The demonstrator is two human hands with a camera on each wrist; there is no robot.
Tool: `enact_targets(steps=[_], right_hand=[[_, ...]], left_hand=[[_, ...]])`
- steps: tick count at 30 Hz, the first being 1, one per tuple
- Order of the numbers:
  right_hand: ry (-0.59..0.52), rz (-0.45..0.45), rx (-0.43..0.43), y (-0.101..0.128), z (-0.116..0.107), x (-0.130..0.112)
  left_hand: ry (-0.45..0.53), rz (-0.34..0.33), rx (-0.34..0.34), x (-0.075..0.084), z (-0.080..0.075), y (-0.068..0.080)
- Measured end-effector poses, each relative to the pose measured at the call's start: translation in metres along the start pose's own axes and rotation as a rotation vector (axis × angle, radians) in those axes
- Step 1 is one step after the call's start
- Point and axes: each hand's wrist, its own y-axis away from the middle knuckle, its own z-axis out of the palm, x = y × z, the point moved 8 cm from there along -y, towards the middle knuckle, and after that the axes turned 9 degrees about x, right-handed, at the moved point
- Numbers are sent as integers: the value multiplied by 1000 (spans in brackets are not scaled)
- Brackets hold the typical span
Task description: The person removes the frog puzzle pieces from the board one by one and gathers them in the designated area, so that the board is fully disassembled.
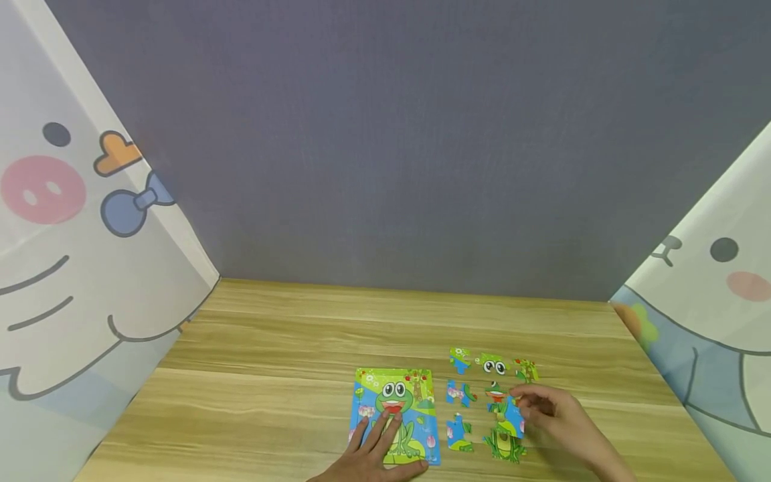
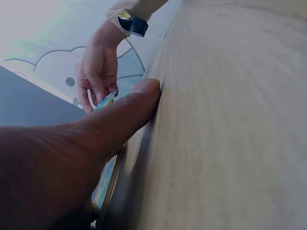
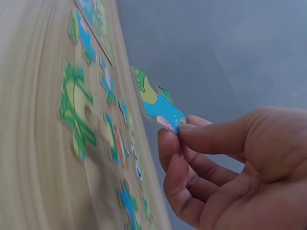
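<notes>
My left hand (image 1: 369, 456) rests with spread, straight fingers on the lower part of a frog picture board (image 1: 426, 403). In the left wrist view, the left thumb (image 2: 115, 115) lies along the table's surface. Thumb and fingers of my right hand (image 1: 560, 420) pinch a blue and green jigsaw piece (image 3: 163, 106) by its edge, raised above the table. Below and beside it lie loose jigsaw pieces: a frog's body piece (image 1: 506, 448), a mouth piece (image 1: 496, 389), which the held piece partly covers in the head view, and an eyes piece (image 1: 491, 365).
More loose pieces lie spaced out: a tree piece (image 1: 526, 370), a flower piece (image 1: 460, 359), a pink-flower piece (image 1: 460, 393) and a blue piece (image 1: 459, 434). The wooden table (image 1: 271, 375) meets a grey back wall (image 1: 385, 167). Cartoon-printed panels (image 1: 90, 281) stand at both sides.
</notes>
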Motion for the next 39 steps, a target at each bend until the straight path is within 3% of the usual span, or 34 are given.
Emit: enact_targets(steps=[3, 7, 13, 20, 29, 39], right_hand=[[10, 18, 5, 3, -7, 8], [-17, -29, -2, 10, -15, 14], [-100, -72, -84, 20, -22, 26], [-53, -125, -91, 28, -31, 39], [-129, -5, -234, 37, -24, 54], [53, 38, -195, 37, -25, 58]], left_hand=[[2, 1, -7, 0, 0, 0], [20, -3, -23, 0, 0, 1], [54, -16, -46, -1, 0, 0], [82, -28, -84, -1, 1, 1], [69, -27, -62, -1, -1, 0], [117, -29, -111, -1, 1, 0]])
